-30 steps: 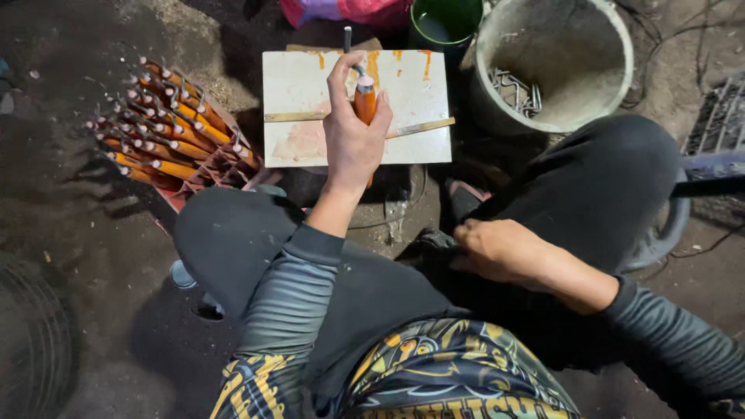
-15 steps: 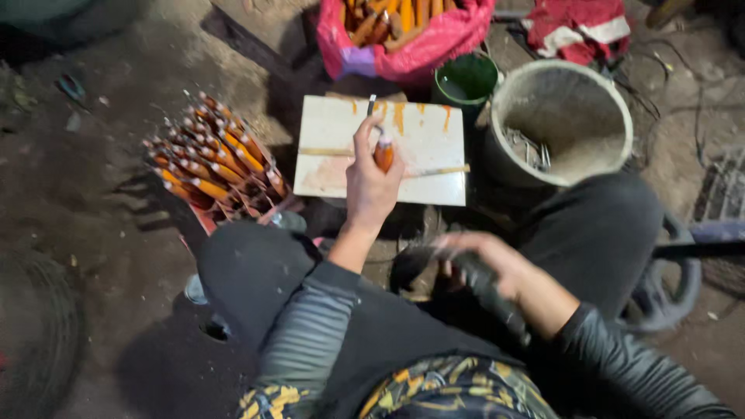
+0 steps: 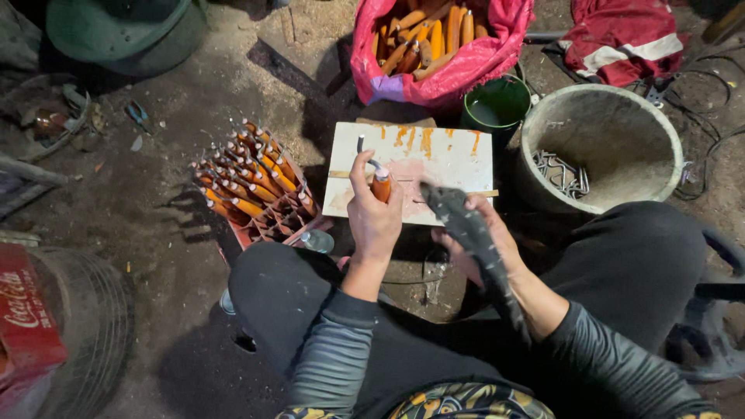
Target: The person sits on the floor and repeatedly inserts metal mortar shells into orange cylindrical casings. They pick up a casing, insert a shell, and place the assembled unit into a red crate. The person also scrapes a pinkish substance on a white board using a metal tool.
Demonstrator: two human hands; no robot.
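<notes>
Orange-handled tool (image 3: 380, 186) is being pinched upright by the left hand (image 3: 374, 217); just beside it, the right hand (image 3: 481, 244), earlier lower, is now gripping a dark rasp (image 3: 473, 237).

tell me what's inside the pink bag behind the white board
The pink bag holds a heap of orange wooden handles, showing through its open top. How far down the heap goes is hidden by the bag's sides.

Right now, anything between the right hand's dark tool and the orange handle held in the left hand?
Nothing visible. The dark tool in the right hand sits just right of the orange handle gripped by the left hand, with only bare white board behind the gap.
</notes>
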